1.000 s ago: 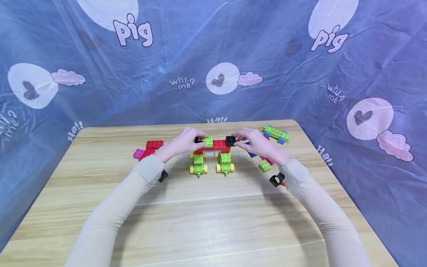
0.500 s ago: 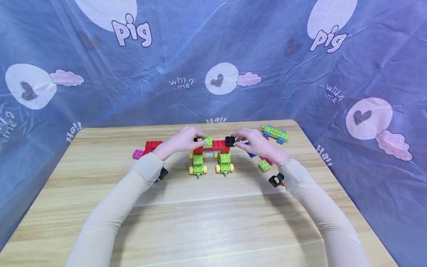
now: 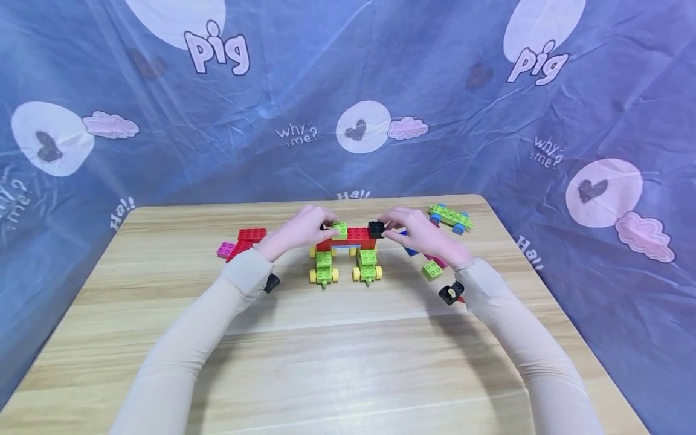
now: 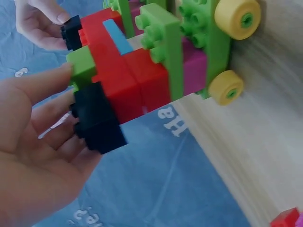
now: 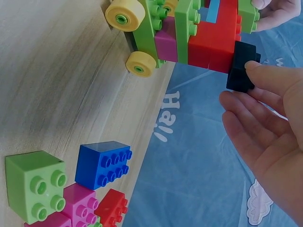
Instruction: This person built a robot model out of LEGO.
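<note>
A toy-brick structure of red bricks (image 3: 357, 234) stands across two green wheeled bases (image 3: 367, 260) with yellow wheels. In the head view my left hand (image 3: 307, 228) is at its left end. The thumb and fingers pinch a light green brick (image 4: 81, 66) on top, beside a black brick (image 4: 97, 118) on the left end. My right hand (image 3: 410, 228) pinches another black brick (image 5: 242, 66) at the right end between thumb and fingers. Purple bricks (image 5: 166, 41) sit between the green layers under the red ones.
Loose red bricks (image 3: 252, 235) and a pink brick (image 3: 225, 249) lie to the left. On the right are a green brick (image 3: 432, 270), a blue brick (image 5: 102, 163) and pink bricks (image 5: 78, 203). A green wheeled base (image 3: 450, 217) with blue wheels stands at the back right.
My left wrist has shifted slightly to the right, while the left fingers stay at the green brick. The right hand keeps its hold on the black brick, and the structure stands where it was.
</note>
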A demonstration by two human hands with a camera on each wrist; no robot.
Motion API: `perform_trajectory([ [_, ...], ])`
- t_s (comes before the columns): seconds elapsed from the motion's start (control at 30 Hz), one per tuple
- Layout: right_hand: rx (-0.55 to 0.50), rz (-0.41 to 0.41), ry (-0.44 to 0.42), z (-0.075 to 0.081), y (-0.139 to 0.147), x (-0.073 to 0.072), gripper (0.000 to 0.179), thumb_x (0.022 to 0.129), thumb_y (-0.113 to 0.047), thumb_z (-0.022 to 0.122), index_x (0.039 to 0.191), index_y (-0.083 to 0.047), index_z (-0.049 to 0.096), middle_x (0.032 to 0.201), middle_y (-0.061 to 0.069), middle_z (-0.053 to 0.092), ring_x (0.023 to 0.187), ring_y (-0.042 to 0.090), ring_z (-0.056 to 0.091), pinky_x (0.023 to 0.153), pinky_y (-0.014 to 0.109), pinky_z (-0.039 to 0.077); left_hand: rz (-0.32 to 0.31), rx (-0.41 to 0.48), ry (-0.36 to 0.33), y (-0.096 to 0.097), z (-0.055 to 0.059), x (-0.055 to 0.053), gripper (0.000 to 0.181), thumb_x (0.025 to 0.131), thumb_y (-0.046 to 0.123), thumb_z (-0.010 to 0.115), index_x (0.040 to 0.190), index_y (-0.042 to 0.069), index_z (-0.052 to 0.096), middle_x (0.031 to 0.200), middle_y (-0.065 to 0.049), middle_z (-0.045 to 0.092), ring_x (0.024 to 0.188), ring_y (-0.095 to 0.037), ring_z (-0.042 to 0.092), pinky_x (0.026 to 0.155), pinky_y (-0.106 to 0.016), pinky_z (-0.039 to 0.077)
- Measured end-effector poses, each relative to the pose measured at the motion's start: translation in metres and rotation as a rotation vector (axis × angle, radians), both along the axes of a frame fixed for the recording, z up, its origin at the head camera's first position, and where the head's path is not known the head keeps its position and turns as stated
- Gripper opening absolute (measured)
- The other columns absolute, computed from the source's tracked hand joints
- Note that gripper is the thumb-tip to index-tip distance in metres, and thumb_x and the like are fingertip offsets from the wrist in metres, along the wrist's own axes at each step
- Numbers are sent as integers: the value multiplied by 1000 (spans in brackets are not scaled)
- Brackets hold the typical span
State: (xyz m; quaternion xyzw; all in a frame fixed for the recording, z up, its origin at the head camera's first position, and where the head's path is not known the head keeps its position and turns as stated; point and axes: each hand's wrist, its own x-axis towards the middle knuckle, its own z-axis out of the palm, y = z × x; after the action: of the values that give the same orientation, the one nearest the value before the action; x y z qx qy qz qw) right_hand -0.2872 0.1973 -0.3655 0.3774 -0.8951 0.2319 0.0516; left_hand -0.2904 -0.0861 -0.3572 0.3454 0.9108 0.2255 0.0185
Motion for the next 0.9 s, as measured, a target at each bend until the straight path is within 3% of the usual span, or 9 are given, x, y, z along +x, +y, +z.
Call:
perform_trajectory([
  [0.27,6,-4,0,1,1,1,31,92,-12,69,120,1,65,116,19,70,95,27,72,84,40,60,-23,-47,6,4,6,-1,34,93,17,68,121,-3,68,114,-18,73,94,-25,70,86,-36,58],
  [0.53,3,-9,-14,1,1,1,31,93,-12,69,120,1,65,116,19,70,96,27,72,83,41,60,16,35,-66,-1,-2,-2,38,94,20,67,125,-1,66,113,-16,74,82,-20,66,83,-36,56],
  [0.77,8,-18,-47,-1,0,-1,32,94,-13,68,122,0,65,119,18,69,98,26,72,85,40,60,64,117,-167,-7,-2,-1,40,92,17,69,126,-3,63,121,-20,70,110,-31,68,101,-44,53],
  [0.9,11,-28,-53,0,0,0,32,94,-13,68,123,0,65,119,18,69,98,26,72,85,40,60,84,151,-206,-9,-3,-1,40,92,15,70,126,-4,63,124,-20,68,116,-32,65,105,-44,51],
])
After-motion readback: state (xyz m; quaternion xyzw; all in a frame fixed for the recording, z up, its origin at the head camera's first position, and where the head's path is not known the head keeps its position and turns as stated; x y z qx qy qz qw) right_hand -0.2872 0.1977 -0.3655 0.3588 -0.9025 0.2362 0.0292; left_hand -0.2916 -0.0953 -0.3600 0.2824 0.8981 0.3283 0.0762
